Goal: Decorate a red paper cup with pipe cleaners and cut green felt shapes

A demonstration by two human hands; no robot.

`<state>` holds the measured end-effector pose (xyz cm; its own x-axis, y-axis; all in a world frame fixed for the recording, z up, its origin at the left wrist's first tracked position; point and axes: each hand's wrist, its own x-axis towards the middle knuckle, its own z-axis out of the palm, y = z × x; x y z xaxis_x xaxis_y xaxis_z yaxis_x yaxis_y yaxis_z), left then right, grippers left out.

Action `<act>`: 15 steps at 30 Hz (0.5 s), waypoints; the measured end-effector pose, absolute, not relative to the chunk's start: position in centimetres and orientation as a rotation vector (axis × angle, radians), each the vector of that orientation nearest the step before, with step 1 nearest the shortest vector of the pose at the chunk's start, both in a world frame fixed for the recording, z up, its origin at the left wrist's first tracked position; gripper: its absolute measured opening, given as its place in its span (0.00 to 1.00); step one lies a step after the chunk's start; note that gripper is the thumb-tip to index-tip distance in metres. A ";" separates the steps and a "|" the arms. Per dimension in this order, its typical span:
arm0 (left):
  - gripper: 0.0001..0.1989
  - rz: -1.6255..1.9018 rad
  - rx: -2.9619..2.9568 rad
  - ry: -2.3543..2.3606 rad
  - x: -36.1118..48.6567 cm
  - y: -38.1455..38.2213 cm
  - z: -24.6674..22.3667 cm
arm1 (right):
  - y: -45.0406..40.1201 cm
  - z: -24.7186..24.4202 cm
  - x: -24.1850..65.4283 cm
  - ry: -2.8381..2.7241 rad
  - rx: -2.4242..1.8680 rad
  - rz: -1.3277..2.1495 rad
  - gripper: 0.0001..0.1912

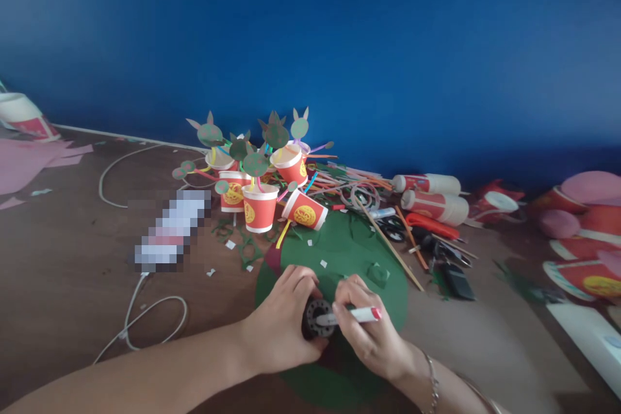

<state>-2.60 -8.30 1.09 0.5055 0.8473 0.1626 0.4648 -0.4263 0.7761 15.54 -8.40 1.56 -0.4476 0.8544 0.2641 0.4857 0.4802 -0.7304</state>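
Observation:
My left hand (286, 317) is closed around a dark round piece with a ring of small holes (319, 318), at the lower middle of the view. Between the fingers of my right hand (371, 330) is a white marker with a red end (361, 315). Its other end points left, over the top of the round piece; whether it touches cannot be made out. Under both hands lies green paper (388, 288), large and rounded, with a dark red piece (274, 257) at its left edge. A silver bracelet circles my right wrist.
Red paper cups (261, 210) with green animal-head cutouts stand beyond my hands. A phone (169, 233) with a white cable lies left. Coloured sticks (349, 174), scissors and several cups on their sides (434, 207) are heaped at right, along a blue wall (310, 32).

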 end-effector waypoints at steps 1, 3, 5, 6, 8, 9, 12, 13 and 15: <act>0.20 0.722 2.082 1.070 -2.6 -8.2 1.2 | -8.4 1.6 15.5 -2.103 -1.122 0.770 0.11; 0.21 0.706 2.102 1.075 -2.7 -8.1 1.3 | -8.2 1.8 15.3 -2.098 -1.167 0.776 0.11; 0.22 0.683 2.114 1.086 -2.8 -7.9 1.5 | -8.0 2.0 15.2 -2.108 -1.204 0.780 0.12; 0.23 0.671 2.119 1.091 -2.9 -7.8 1.6 | -7.9 2.1 15.1 -2.118 -1.218 0.785 0.12; 0.22 0.641 2.128 1.097 -3.0 -7.6 1.6 | -7.5 2.5 14.9 -2.148 -1.247 0.803 0.13; 0.23 0.625 2.132 1.098 -3.0 -7.6 1.7 | -7.3 2.8 14.8 -2.166 -1.264 0.814 0.13; 0.28 0.578 2.147 1.099 -3.1 -7.4 1.6 | -6.5 4.1 14.2 -2.255 -1.299 0.851 0.13; 0.31 0.572 2.155 1.097 -3.1 -7.3 1.6 | -6.2 4.6 13.9 -2.302 -1.292 0.866 0.12; 0.36 0.573 2.177 1.089 -3.2 -7.3 1.4 | -5.8 5.6 13.3 -2.419 -1.280 0.822 0.12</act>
